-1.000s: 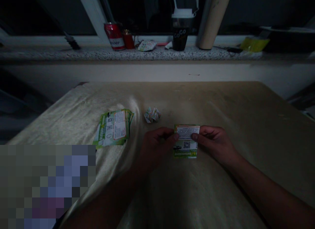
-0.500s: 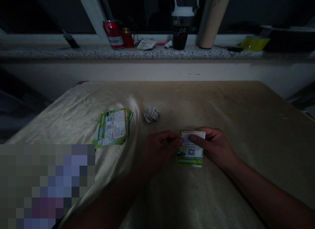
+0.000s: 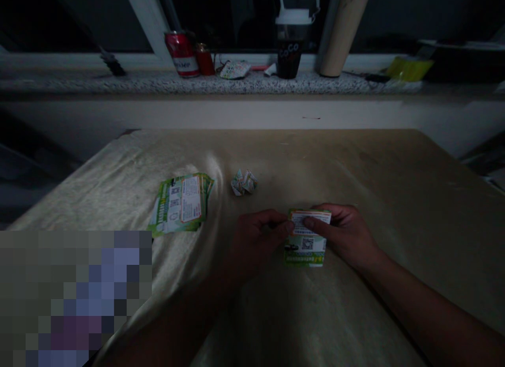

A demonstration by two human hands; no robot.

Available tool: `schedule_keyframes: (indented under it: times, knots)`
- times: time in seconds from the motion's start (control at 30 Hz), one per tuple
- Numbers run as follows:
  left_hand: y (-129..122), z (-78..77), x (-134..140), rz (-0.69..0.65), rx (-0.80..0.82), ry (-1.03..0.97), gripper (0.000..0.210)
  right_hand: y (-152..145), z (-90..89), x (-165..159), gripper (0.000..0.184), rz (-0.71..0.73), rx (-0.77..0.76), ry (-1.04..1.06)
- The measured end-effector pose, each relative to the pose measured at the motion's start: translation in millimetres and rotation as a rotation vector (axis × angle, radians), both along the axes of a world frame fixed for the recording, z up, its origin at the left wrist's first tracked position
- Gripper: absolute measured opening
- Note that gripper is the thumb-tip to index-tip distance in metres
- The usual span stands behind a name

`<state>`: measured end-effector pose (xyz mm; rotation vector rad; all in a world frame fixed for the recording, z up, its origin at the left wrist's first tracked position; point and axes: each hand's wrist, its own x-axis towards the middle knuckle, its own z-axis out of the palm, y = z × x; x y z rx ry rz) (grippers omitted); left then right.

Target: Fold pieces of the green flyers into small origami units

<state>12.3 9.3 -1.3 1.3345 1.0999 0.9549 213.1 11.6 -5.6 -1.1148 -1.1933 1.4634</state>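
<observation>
Two bare hands meet over a beige cloth (image 3: pixel 315 161) in the head view, sharing one small green-and-white printed leaflet (image 3: pixel 305 255) with a QR code on it. Taking the leaflet as the centre of a dial, with twelve towards the window, the left hand (image 3: pixel 256 238) sits at nine o'clock, pinching the near-side edge between thumb and forefinger. The right hand (image 3: pixel 349 231) is at three, its thumb flat across the printed face and its fingers behind; whether the sheet touches the cloth I cannot tell. Between nine and ten lies an overlapping stack of similar leaflets (image 3: pixel 173 209), and around half past ten a folded paper piece (image 3: pixel 243 184) stands apart from both hands. On the speckled sill (image 3: pixel 252 86), a red drink can (image 3: pixel 182 53) is at eleven, a lidded CoCo cup (image 3: pixel 290 51) at twelve, and a yellow item (image 3: pixel 410 69) at one.
</observation>
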Motion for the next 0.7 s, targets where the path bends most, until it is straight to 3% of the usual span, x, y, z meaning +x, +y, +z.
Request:
schedule_keyframes:
  times: [0.7]
  knots:
    - [0.6, 0.7, 2.1, 0.050, -0.068, 0.022, 0.019, -0.4, -6.2, 2.6, 0.022, 0.021, -0.026, 0.006]
